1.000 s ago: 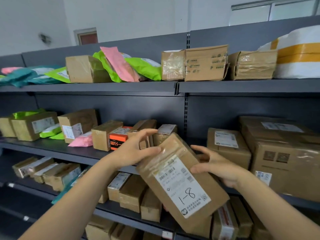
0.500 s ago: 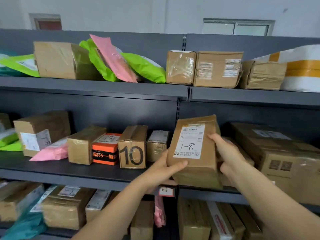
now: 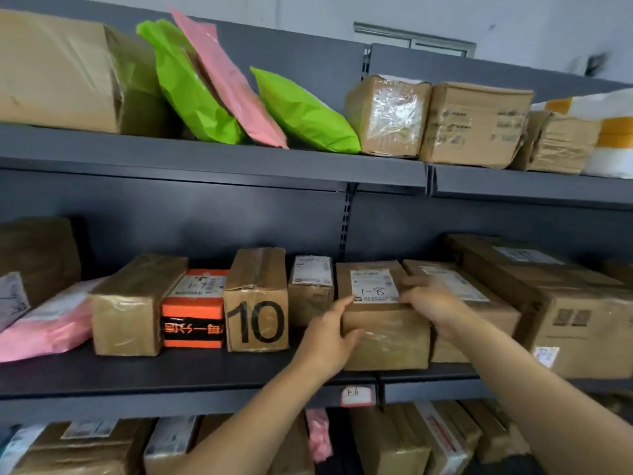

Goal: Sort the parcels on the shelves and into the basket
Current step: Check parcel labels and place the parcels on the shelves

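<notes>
- Parcel (image 3: 383, 330) marked 1-8 flat on middle shelf (image 3: 171, 375), between small box (image 3: 310, 293) and larger box (image 3: 479, 303).
- Left hand (image 3: 329, 337) gripping its front left corner: thumb on top, fingers curled against front face.
- Right hand (image 3: 431, 303) on its top right edge, fingers together beside label (image 3: 374, 286); grip unclear.
- "10" box (image 3: 257, 320) further left.

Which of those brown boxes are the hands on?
The box labelled 1-8, right of the small carton: left hand grips its corner, right hand lies on top.

even indoor light, tape glare, soft motion blur, wide-angle edge bending.
</notes>
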